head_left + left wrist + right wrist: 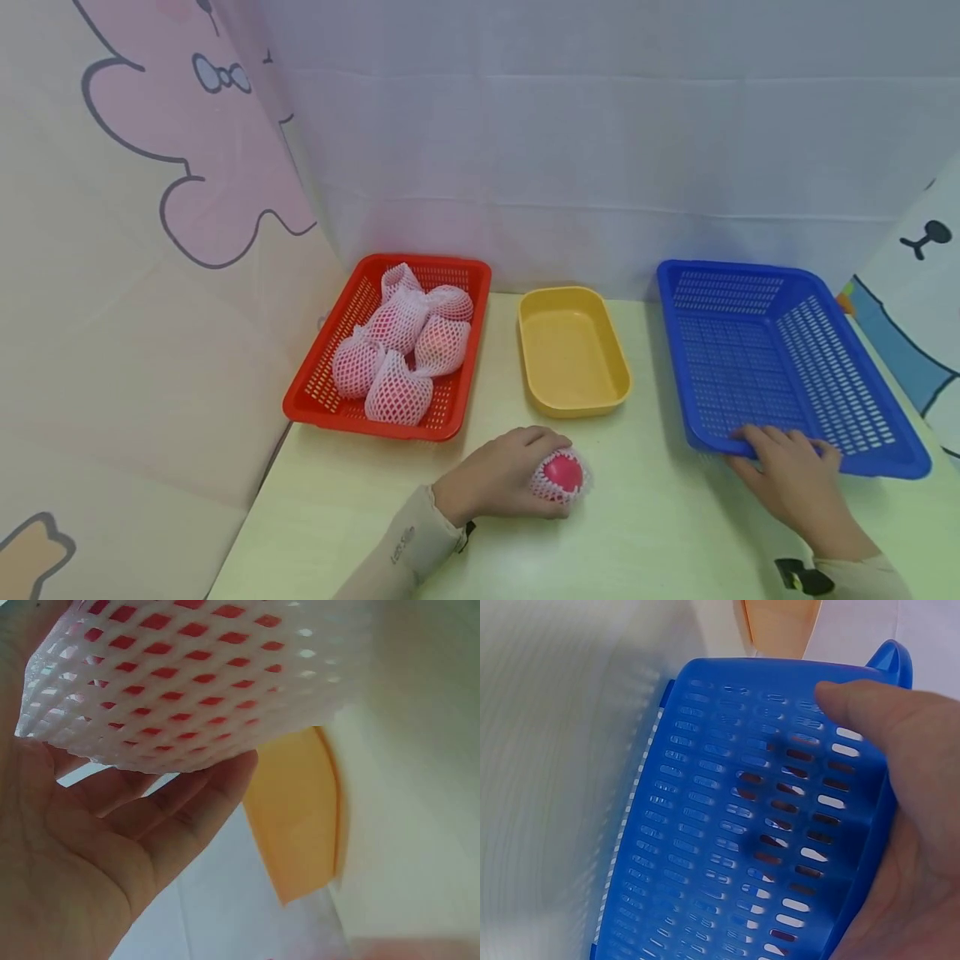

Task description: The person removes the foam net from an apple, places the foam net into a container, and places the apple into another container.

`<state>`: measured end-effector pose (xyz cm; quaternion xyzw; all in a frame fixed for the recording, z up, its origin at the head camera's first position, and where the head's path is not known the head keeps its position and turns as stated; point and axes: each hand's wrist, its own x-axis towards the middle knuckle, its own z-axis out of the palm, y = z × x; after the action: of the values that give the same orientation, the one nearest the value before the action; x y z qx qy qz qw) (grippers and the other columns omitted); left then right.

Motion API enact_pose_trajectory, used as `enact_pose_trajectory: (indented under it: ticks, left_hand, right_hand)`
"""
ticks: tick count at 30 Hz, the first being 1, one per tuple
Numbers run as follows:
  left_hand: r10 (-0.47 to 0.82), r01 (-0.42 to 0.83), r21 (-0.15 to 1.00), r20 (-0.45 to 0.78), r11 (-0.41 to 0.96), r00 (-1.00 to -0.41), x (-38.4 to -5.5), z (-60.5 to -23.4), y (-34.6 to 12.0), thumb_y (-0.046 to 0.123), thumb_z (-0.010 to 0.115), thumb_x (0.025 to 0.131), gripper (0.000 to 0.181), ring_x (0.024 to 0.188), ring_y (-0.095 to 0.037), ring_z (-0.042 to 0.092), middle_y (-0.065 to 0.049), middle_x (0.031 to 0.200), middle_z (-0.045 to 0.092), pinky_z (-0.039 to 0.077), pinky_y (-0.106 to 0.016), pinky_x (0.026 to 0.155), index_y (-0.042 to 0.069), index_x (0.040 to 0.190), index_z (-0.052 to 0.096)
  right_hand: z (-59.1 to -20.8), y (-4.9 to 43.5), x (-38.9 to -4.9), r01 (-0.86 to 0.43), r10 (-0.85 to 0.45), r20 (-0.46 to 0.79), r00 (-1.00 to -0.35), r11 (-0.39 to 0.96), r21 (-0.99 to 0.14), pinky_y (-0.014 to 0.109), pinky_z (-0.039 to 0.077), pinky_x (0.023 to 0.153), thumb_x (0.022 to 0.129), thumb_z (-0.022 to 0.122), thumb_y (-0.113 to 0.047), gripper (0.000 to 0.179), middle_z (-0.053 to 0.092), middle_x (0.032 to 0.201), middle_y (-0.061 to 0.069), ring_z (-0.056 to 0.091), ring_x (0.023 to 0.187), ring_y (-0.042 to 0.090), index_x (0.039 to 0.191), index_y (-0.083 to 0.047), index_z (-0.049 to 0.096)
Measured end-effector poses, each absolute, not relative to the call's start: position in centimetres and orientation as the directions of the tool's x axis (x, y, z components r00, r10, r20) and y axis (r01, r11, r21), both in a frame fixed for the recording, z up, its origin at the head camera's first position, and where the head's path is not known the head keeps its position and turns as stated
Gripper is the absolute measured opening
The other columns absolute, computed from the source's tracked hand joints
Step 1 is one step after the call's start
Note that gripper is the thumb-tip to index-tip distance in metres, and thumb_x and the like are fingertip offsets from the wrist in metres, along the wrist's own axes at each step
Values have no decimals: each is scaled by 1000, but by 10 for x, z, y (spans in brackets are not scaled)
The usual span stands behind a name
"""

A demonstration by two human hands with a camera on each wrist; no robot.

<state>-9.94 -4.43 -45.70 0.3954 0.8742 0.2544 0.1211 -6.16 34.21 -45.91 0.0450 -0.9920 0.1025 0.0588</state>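
In the head view my left hand (510, 475) grips a round red fruit (562, 473) wrapped in a white foam net, over the near middle of the table. The left wrist view shows the netted fruit (187, 682) large, fingers (202, 802) curved along its side. My right hand (795, 483) grips the near rim of a blue plastic basket (911, 454), its fingertips over the rim. From the right wrist, the thumb (855, 705) presses on the outside of the slotted basket wall (727, 787). No fruit shows inside this basket.
A red basket (296, 404) at the back left holds several fruits (397, 392) in white foam nets. Between the two baskets stands a shallow yellow tray (573, 350). Behind them hangs a pale curtain (562, 150), and a printed cloth (165, 333) borders the left side.
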Motion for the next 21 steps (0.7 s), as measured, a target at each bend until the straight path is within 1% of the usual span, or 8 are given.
enact_pose_trajectory:
  ticks: [5,10,12,14,17,21]
  left_hand:
    - [777,673,529,39,517,-628,-97,-463,-41,54,75,84,68,120,-10,49,4,136,51,46,-25,96,24,141,52]
    - [788,674,552,49,491,-614,-93,-468,-39,44,80,82,68,113,-8,45,2,129,46,45,-17,89,26,142,54]
    - [790,678,555,61,482,-610,-92,-471,-39,44,80,82,66,110,-8,44,3,127,44,44,-15,86,28,141,56]
    - [794,700,537,89,471,-602,-92,-474,-38,45,78,84,60,109,-8,43,3,125,44,43,-15,85,29,138,60]
    - [804,747,490,143,450,-578,-94,-476,-37,47,74,87,46,106,-7,43,4,122,44,41,-13,84,30,129,65]
    - [823,800,440,201,408,-531,-96,-477,-36,44,71,91,32,105,-6,43,6,117,46,37,-11,86,29,119,68]
  right_hand:
    - [-457,341,-61,-100,-75,131,-989,975,-198,76,23,84,86,75,-21,20,67,95,18,54,93,47,99,-9,68]
    - [-458,341,-61,-104,-78,139,-987,975,-197,76,24,83,85,75,-23,20,67,95,18,54,92,47,98,-9,68]
    - [-458,341,-61,-102,-76,135,-988,975,-198,76,24,83,85,76,-23,20,67,96,18,54,93,48,98,-9,68]
    - [-458,341,-61,-102,-74,139,-987,975,-200,76,24,83,84,77,-22,20,67,96,18,54,92,47,98,-9,68]
    - [-458,341,-61,-105,-76,147,-986,974,-203,76,24,82,84,77,-22,21,67,95,18,54,92,47,98,-10,68]
    - [-459,341,-60,-117,-83,168,-982,971,-206,76,24,81,84,77,-23,20,67,94,17,54,91,46,97,-10,68]
